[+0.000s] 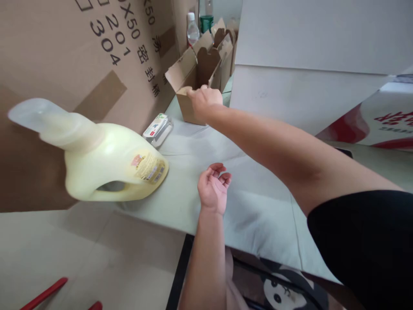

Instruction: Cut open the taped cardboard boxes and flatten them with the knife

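Observation:
My right hand (pixel 206 102) reaches far forward to a small open cardboard box (pixel 187 105). Its fingers are closed at the box's near upper edge, with the index finger along the rim; the thumb is hidden. My left hand (pixel 213 189) is palm up above the pale cloth (pixel 258 206), its fingers loosely curled and apart, holding nothing. Left of it stands a pale yellow jug-shaped bottle (pixel 112 150) with a handle and a translucent cap. Between bottle and box lies a clear plastic pack (pixel 158 130) with a printed label.
A large cardboard carton (pixel 64 51) with printed characters rises on the left. A white and red box (pixel 290 90) stands on the right. Behind the small box are more open cartons (pixel 229 51) and plastic bottles (pixel 192 30). Red bars (pixel 45 295) show at lower left.

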{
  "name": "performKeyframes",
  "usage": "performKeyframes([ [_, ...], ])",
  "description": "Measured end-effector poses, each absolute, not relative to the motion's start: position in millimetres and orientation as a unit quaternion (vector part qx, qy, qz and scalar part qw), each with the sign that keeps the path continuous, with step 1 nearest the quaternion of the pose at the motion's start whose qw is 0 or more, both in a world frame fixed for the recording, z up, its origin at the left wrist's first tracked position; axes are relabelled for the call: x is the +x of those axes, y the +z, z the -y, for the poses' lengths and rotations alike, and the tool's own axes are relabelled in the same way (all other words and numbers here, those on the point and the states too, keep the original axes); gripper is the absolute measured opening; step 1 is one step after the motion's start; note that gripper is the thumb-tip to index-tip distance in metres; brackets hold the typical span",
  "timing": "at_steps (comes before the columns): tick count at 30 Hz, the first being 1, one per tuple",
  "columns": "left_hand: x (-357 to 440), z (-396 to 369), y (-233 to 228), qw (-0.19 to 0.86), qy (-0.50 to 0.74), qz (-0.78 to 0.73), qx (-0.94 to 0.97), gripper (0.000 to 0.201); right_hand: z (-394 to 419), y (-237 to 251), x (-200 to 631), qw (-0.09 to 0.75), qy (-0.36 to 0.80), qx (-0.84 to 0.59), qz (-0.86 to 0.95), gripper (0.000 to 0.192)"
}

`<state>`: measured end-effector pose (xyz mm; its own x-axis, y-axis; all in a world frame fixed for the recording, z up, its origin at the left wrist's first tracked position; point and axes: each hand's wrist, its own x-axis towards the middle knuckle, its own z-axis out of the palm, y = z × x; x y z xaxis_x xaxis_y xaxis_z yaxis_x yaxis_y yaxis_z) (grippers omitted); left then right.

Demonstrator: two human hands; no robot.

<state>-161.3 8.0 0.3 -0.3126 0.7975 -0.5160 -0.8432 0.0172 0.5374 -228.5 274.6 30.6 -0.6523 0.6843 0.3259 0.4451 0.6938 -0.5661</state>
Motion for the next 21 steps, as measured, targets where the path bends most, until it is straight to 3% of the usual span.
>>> performKeyframes([
  [5, -154, 6, 9, 0.590, 0.711, -0.381, 0.035, 0.022, -260, 46, -189, 0.211, 0.218, -0.412, 0.859, 0.064],
  [7, -156, 10, 12, 0.580, 0.722, -0.375, 0.032, 0.021, -243, 62, -172, 0.185, 0.226, -0.417, 0.861, 0.066],
  [12, -166, 10, 9, 0.529, 0.745, -0.406, 0.012, 0.020, -198, 85, -143, 0.239, 0.224, -0.391, 0.860, 0.041],
  [18, -179, 9, -5, 0.303, 0.820, -0.477, -0.089, 0.022, -136, 67, -52, 0.444, 0.246, -0.289, 0.812, 0.011],
  [21, -179, 11, -6, 0.279, 0.829, -0.484, -0.034, 0.023, -95, 62, 24, 0.514, 0.232, -0.252, 0.786, 0.009],
])
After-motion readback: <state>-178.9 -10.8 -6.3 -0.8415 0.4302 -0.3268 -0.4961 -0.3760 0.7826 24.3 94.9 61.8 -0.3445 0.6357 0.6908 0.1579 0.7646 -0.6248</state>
